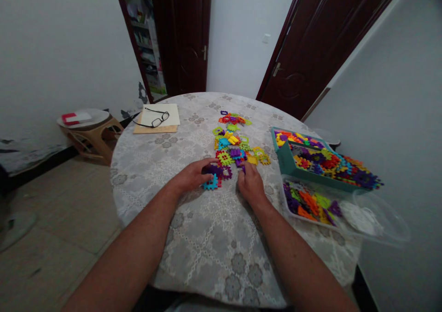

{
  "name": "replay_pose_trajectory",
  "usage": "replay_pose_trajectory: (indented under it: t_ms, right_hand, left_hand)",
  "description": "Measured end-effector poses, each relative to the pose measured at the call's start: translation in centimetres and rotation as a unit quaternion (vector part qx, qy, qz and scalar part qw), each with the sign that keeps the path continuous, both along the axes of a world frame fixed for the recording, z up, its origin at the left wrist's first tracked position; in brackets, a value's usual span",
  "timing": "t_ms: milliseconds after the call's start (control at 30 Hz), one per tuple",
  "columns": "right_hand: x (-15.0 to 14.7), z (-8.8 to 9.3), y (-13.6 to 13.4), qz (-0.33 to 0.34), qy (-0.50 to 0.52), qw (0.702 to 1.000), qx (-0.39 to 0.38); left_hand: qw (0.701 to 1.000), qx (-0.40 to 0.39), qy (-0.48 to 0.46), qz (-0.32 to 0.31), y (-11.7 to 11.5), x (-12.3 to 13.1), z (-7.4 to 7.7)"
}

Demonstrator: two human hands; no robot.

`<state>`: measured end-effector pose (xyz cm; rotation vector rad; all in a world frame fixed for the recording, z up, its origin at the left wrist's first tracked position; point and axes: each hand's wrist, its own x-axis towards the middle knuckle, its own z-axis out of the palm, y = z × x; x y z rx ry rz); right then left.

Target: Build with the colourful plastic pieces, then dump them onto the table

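Left hand (193,176): fingers curled down over a small cluster (214,177) of joined purple and blue blocks, pinning it to the desk.
Right hand (251,184): at 3 o'clock of the left, near it but not touching. The fingertips are closed on 1 purple block (242,166), though the back of my hand hides most of the grip.
Where the blocks lie: the cluster sits between my 2 hands near the desk's centre, and a loose pile (235,144) runs from my fingertips toward 12 o'clock.
Handling: I judge the blocks light, stiff plastic, not fragile, with smooth faces that may slip. They look best pinched across the flat faces, leaving the notched edges free.
Boxes: a teal box (285,162) heaped with blocks at 2 o'clock, and a clear tub (390,227) partly filled just nearer me, at 3 o'clock.
Desk (207,243): round, under a pale lace-patterned cloth that looks soft and likely to bunch.
Far side: glasses (156,118) on papers (169,112) at 11 o'clock.
Room: a low stool (95,135) at 10 o'clock on a tiled floor (69,210), white walls, and 2 dark doors (186,40) beyond 12 o'clock.
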<state>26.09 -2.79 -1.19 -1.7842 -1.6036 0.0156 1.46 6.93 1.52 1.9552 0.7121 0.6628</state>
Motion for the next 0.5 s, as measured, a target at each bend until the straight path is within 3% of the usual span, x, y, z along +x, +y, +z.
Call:
replay_pose_trajectory:
  t_ms: [133, 300, 500]
  right_hand:
    - [0.3, -0.4, 0.1, 0.006, -0.001, 1.000, 0.002]
    - [0.2, -0.2, 0.1, 0.015, -0.011, 1.000, -0.022]
    - [0.2, 0.5, 0.1, -0.066, -0.041, 0.995, -0.057]
  left_hand:
    - [0.994, -0.081, -0.057, 0.051, 1.1, 0.0, -0.3]
    - [0.985, -0.106, -0.061, 0.122, 1.7, 0.6, -0.7]
    - [0.981, 0.009, 0.012, 0.194, 1.6, 0.7, -0.4]
